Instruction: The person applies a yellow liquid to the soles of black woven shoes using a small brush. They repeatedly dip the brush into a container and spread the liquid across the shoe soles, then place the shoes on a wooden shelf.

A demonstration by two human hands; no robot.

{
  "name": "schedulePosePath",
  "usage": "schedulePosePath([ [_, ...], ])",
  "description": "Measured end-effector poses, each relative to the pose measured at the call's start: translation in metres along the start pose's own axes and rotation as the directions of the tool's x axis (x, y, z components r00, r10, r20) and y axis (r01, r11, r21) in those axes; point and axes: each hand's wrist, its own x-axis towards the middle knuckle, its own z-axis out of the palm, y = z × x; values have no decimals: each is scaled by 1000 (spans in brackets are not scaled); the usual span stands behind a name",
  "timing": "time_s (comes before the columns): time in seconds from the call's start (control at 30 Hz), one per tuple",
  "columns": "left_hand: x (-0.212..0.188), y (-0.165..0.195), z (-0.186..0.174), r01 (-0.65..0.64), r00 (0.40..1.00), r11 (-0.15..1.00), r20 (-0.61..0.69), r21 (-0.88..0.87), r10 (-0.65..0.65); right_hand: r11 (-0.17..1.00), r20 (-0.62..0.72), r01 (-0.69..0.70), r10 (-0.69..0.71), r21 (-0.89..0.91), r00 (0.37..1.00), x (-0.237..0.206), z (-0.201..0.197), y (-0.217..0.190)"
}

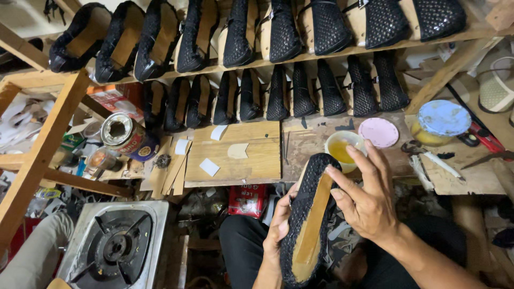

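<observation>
A black woven shoe upper stretched over a last (308,225) lies sole-up over my lap, its tan insole strip shining with yellow glue. My left hand (278,222) grips it along its left edge from below. My right hand (367,198) rests on the right side near the toe, fingers spread and the forefinger touching the insole strip. Just beyond the toe, a small white bowl of yellow glue (344,149) stands on the wooden bench (241,160).
Two wooden shelves (321,56) hold several black woven shoes on lasts. Also on the bench are a pink round lid (378,132), a blue-lidded jar (441,122), a tin can (127,136), paper scraps and tools. A gas stove (115,246) sits lower left.
</observation>
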Motion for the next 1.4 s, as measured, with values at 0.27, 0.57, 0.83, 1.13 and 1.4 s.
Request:
schedulePosePath([
  [0.27, 0, -1, 3, -55, 998, 988, 6, 141, 55, 995, -29, -9, 12, 104, 1000, -5, -2, 10],
  [0.57, 11, -7, -7, -97, 993, 974, -53, 204, 109, 934, 51, 252, -273, 252, 961, -37, 12, -30],
  [0.83, 12, -7, -14, -78, 990, 983, -102, 164, 95, 943, 69, 196, -222, 269, 973, -42, 20, -41],
  [1.13, 14, -2, -17, -107, 973, 990, -193, 92, 123, 904, 66, 204, -246, 375, 967, -52, 15, -39],
  [1.4, 14, 24, 5, -234, 954, 969, -172, 76, 244, -458, 808, -666, 343, 589, 479, -92, 34, -39],
])
